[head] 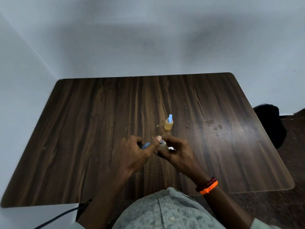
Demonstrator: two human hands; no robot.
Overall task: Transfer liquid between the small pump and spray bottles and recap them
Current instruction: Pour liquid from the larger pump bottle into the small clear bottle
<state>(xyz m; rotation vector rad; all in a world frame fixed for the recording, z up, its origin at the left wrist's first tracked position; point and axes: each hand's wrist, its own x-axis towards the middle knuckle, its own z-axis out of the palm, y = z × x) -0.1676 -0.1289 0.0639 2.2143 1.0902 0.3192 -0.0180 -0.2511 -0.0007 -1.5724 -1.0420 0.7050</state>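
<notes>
Right hand (177, 150) clamps small clear bottle (162, 145), left hand (135, 150) pinches blue cap (146, 145); your tilt risks spill just short of amber bottle (168, 124)

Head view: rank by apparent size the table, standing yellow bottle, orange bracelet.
1. table
2-3. yellow bottle and orange bracelet look alike; the bracelet is nearer the camera, so unranked.

A dark wood-grain bench (82, 129) with rounded corners stands against pale walls (148, 38), stained and crumb-flecked near its right edge, a black bag (270, 123) beyond that edge, a dark cable (56, 218) trailing below the near-left corner.
</notes>
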